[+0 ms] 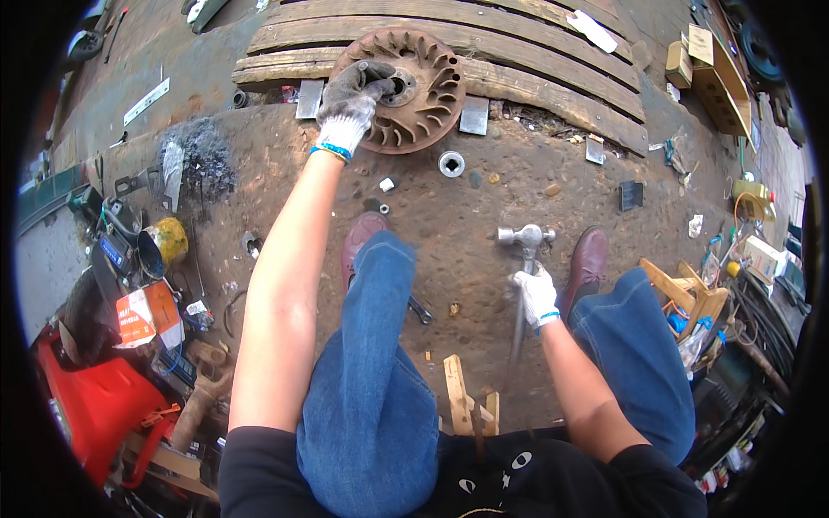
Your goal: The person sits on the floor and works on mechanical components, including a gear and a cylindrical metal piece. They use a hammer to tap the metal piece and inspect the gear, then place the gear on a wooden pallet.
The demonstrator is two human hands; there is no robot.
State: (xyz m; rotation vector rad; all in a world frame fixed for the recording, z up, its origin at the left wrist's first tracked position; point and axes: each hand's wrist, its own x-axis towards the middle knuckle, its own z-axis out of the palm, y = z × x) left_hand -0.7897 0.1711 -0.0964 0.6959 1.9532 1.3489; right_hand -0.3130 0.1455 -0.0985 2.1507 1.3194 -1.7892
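A rusty, finned flywheel (445, 108) leans against the edge of a wooden pallet, with metal blocks at its sides. My left hand (350, 99), in a dirty white-and-grey glove, rests at its hub. The fingers are curled closed there; what they pinch, if anything, is hidden by the glove. In my right hand (537, 293), also gloved, is a ball-peen hammer (525, 236), gripped by its handle just below the head. The hammer is held low between my shoes, apart from the flywheel. A round metal socket (451, 164) sits on the ground just before the flywheel.
The slatted pallet (553, 86) lies beyond the flywheel. An open-end wrench (420, 311) and wood pieces (458, 397) are between my legs. At left are a red plastic part (104, 406) and a yellow can (168, 240); at right, cables (760, 319) and cardboard boxes (721, 99).
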